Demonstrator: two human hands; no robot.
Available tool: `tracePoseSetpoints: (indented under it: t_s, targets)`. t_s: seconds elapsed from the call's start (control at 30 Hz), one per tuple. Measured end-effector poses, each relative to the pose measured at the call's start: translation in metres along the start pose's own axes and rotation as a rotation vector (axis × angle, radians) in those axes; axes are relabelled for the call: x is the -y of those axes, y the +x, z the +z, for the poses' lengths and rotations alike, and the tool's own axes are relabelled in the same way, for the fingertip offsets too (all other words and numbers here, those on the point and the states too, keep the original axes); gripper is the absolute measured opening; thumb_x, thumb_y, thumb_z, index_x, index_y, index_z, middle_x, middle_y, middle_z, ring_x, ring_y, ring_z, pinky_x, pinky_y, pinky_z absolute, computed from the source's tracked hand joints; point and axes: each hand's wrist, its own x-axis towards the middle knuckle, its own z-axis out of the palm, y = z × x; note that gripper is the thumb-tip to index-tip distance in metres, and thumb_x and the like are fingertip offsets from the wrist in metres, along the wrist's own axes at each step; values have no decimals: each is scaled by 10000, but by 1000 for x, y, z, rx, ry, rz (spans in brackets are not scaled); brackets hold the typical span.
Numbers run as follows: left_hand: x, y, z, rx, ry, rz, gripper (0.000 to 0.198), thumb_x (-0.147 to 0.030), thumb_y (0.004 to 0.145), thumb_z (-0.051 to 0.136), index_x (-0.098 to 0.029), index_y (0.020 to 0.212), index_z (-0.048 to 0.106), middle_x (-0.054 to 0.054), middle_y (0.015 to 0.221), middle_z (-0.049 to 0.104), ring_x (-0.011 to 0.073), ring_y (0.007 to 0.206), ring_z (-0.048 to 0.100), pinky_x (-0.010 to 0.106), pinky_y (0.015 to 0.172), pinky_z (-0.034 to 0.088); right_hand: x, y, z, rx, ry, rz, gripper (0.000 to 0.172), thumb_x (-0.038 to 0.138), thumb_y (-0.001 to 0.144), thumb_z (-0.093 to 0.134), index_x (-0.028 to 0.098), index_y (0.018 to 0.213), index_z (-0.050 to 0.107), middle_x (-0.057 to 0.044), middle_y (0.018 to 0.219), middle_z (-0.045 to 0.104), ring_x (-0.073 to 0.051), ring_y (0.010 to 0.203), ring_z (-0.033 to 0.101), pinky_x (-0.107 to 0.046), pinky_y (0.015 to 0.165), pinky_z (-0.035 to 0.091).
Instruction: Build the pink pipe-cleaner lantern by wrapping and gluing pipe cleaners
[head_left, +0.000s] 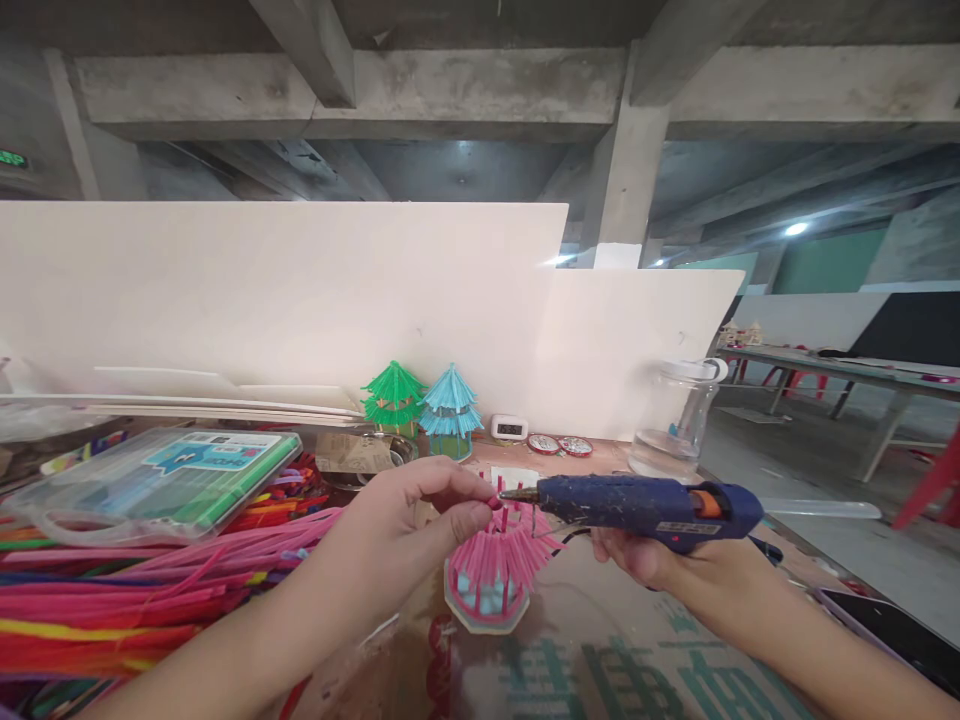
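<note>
My right hand point(645, 560) is wrapped round a dark blue hot glue gun point(615, 508), its metal nozzle pointing left. The nozzle tip meets the fingertips of my left hand point(431, 510), whose thumb and forefinger pinch a short pink piece point(495, 501), perhaps pipe cleaner. Just under them stands a small pink pavilion model point(502, 550) with a fringed roof of pink strips, thin posts and a pale octagonal base. Light blue bits show between its posts. Part of the top is hidden by my left fingers.
Pipe cleaners point(150, 600) in many colours are heaped at left under a clear plastic case point(165, 480). Behind stand a green pavilion model point(394, 398), a blue one point(451, 408), a small digital clock point(509, 428) and a water jug point(671, 425). A phone point(892, 635) lies at right.
</note>
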Motion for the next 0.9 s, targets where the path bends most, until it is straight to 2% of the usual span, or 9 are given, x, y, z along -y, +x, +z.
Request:
tracePoseSetpoints:
  t_s: [0.23, 0.47, 0.83, 0.9]
  targets:
    - [-2, -1, -1, -4, -15, 1, 175, -314, 795, 607, -192, 839, 725, 38, 857, 715, 201, 827, 653, 281, 741, 506, 3, 2, 2, -8, -10, -69, 702, 868, 731, 373, 214, 602, 596, -46, 575, 609, -205, 522, 569, -313, 459, 466]
    - [-1, 0, -1, -11, -18, 22, 164, -313, 788, 616, -190, 817, 720, 32, 832, 703, 188, 795, 639, 271, 725, 501, 2, 2, 2, -8, -4, -22, 733, 898, 694, 367, 206, 608, 590, -54, 561, 601, -208, 496, 563, -317, 431, 455]
    - [-3, 0, -3, -48, 12, 38, 149, -322, 775, 638, -204, 784, 728, 31, 781, 709, 191, 762, 635, 276, 702, 510, 7, 3, 0, -21, -2, -45, 707, 885, 699, 390, 218, 619, 610, -61, 567, 627, -223, 511, 590, -319, 441, 471]
    - [-1, 0, -4, -57, 44, 52, 161, -339, 792, 636, -206, 791, 726, 27, 778, 703, 183, 746, 625, 270, 692, 504, 8, 4, 0, 21, 19, -63, 684, 862, 717, 411, 217, 592, 603, -48, 551, 623, -207, 504, 589, -302, 452, 472]
